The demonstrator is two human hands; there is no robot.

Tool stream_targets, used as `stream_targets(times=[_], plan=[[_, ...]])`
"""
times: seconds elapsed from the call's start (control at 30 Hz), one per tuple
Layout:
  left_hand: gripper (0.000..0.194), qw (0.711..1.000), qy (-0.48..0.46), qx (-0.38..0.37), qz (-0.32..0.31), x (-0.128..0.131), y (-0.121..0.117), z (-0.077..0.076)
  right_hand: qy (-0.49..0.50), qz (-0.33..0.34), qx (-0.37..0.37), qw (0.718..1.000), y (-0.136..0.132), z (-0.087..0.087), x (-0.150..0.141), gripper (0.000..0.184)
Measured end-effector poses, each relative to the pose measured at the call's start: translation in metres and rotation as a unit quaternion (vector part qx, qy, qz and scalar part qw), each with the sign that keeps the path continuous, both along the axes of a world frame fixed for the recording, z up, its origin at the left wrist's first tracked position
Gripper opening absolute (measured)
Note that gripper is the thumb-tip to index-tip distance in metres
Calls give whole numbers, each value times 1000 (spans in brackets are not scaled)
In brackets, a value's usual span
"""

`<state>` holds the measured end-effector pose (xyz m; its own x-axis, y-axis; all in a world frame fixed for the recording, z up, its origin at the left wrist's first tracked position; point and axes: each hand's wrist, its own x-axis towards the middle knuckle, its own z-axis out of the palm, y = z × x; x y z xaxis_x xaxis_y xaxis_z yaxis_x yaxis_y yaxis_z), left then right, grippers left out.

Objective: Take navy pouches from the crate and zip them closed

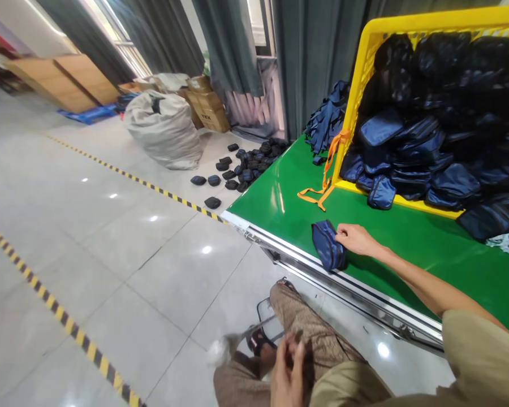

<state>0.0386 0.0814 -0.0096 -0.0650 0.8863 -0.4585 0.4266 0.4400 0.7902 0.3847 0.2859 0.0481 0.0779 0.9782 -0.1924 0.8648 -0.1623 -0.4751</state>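
Observation:
A small dark blue zippered pouch (328, 246) stands near the front edge of the green tabletop (275, 195). My right hand (356, 239) reaches across from the right, its fingers pinched at the pouch's upper right edge. Exactly which part they grip is hidden by the fingers. Low in the view, my left hand (287, 367) hovers over my lap, thumb and fingers apart, with nothing visible between them. Just left of my knees is a blurred whitish, shiny thing (224, 350) that I cannot make out.
Behind the pouch, a yellow crate (356, 96) lies on its side, full of dark pouches (419, 141), with an orange strap (328, 164) at its corner. More pouches (250, 169) lie on the floor by a large white sack (163, 130). Striped tape (131, 176) crosses the floor.

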Motion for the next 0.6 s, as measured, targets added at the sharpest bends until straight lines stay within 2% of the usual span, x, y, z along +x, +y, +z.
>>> stream_targets(times=[0.1, 0.17, 0.23, 0.3, 0.4, 0.5, 0.6], plan=[[62, 997, -46, 35, -42, 24, 20, 13, 168, 22, -41, 985, -32, 5, -33, 19], [60, 992, -42, 94, -67, 36, 28, 23, 232, 41, -73, 969, -51, 3, -56, 22], [48, 987, -4, 128, -96, 43, 30, 27, 264, 35, -93, 959, -68, -1, -76, 25], [35, 978, 47, 162, -124, 47, 24, 24, 292, 7, -102, 951, -80, -7, -94, 25], [39, 962, 122, 196, -147, 47, 9, 14, 353, -39, -138, 925, -93, -20, -114, 23], [40, 954, 156, 194, -168, 43, -1, 7, 397, -55, -165, 901, -103, -35, -124, 30], [36, 960, 163, 162, -161, 39, 0, 7, 439, -34, -162, 883, -116, -43, -124, 45]])
